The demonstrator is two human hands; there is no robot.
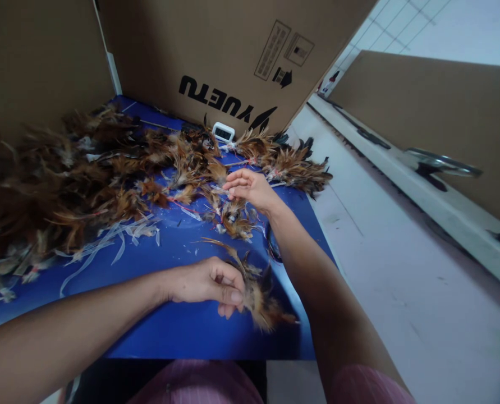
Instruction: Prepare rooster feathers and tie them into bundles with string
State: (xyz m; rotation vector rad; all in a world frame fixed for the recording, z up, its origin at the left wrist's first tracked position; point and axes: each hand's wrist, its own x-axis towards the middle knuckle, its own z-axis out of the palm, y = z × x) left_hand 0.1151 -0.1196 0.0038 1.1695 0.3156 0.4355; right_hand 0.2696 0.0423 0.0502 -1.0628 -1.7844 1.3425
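Observation:
My left hand [218,286] is closed, thumb against fingers, on a small bunch of brown feathers [260,300] low over the front of the blue tabletop [182,331]. The bunch fans out to the right of the fingertips, and a few long, thin feathers point up and left. Farther back, my right hand [252,188] has its fingers drawn together at the edge of the feather pile [186,163]; whatever lies between its fingertips is too small to make out. Just below it are loose feather tufts [235,221] with red and pale ties.
Feather bunches [56,191] heap across the left, with clear plastic strips [123,235] along their front. A small white digital timer [223,132] stands before a large cardboard box [216,50]. Dark-tipped feather bundles [292,163] overhang the right edge. Pale floor and another cardboard panel [435,123] lie beyond.

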